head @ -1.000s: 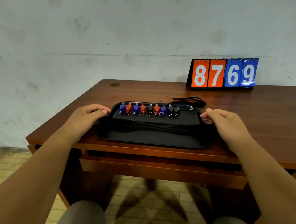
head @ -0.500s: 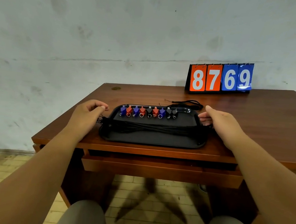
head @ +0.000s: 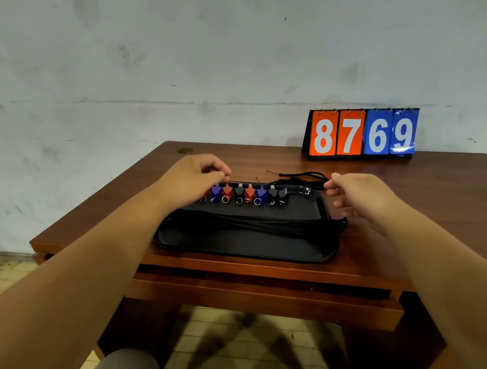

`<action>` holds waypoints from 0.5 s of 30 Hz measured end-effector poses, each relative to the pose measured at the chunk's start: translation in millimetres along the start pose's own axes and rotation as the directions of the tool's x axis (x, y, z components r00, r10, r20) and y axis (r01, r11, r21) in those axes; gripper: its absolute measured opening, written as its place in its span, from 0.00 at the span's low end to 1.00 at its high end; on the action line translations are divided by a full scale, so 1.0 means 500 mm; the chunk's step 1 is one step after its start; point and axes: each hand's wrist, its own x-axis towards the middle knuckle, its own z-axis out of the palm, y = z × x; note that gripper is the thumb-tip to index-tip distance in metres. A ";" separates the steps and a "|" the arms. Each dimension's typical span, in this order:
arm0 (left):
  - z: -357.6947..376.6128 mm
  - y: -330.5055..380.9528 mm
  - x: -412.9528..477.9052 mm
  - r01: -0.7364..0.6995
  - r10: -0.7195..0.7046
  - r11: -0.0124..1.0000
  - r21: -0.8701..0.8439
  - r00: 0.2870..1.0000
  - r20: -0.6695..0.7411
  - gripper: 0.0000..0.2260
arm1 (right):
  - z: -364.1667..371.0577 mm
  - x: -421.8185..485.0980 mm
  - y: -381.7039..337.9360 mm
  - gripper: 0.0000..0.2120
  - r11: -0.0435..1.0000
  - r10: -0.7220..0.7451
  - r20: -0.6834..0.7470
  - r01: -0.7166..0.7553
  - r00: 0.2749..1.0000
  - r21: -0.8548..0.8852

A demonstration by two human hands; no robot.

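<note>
Tray (head: 245,244) of whistles (head: 247,193), seen from your head. The tray lies on the surface (head: 446,190), near its front edge and straight before you, so both hands reach it without stretching. The whistles stand in one row along the tray's far rim, red, blue and black side by side with their rings turned toward you; this order probably lets you take them one at a time. A bundle of black cords (head: 250,222) is stretched across the tray's middle from side to side, which keeps the strands straight and clear of the row.

Your left hand (head: 190,180) is at the left end of the row with its fingers curled down over the first whistles. The fingertips hide what is under them, so you cannot tell whether it grips one. Your right hand (head: 361,198) is at the tray's far right corner, thumb and forefinger pinching the end of a loose cord (head: 300,176) that lies just behind the tray. You are likely about to join cord and whistle. A scoreboard (head: 361,133) reading 8769 stands well behind the tray.
</note>
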 end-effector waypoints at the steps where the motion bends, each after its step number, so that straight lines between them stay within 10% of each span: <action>1: 0.005 0.012 0.012 0.000 0.000 1.000 -0.003 1.000 0.017 0.07 | -0.001 0.006 -0.003 0.14 1.000 -0.016 -0.013 0.016 1.000 0.001; 15: 0.103 0.061 0.201 -0.005 -0.001 1.000 0.030 0.984 0.176 0.08 | -0.004 0.159 0.013 0.12 0.977 -0.201 -0.196 0.182 0.960 -0.112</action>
